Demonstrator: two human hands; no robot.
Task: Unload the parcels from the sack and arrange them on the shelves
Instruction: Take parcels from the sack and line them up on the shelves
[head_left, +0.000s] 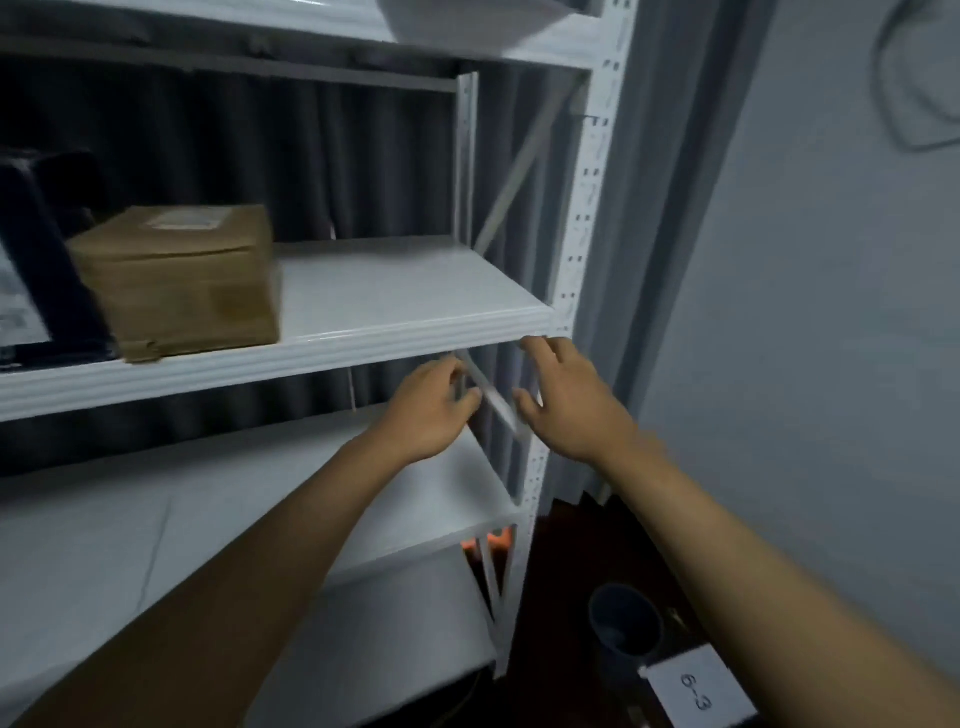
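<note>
A brown cardboard parcel with a pale label sits on the middle shelf of a white metal rack, left of centre. A dark parcel with a white label leans beside it at the far left. My left hand reaches under the middle shelf's right end, fingers loosely curled, holding nothing. My right hand is just to its right, fingers spread and empty. A white diagonal brace of the rack runs between the two hands. The sack is not in view.
The lower shelf lies beneath my forearms. A white rounded thing rests on the top shelf. Grey curtains hang behind and right of the rack. A dark bucket and a paper tag marked 6-3 are on the floor.
</note>
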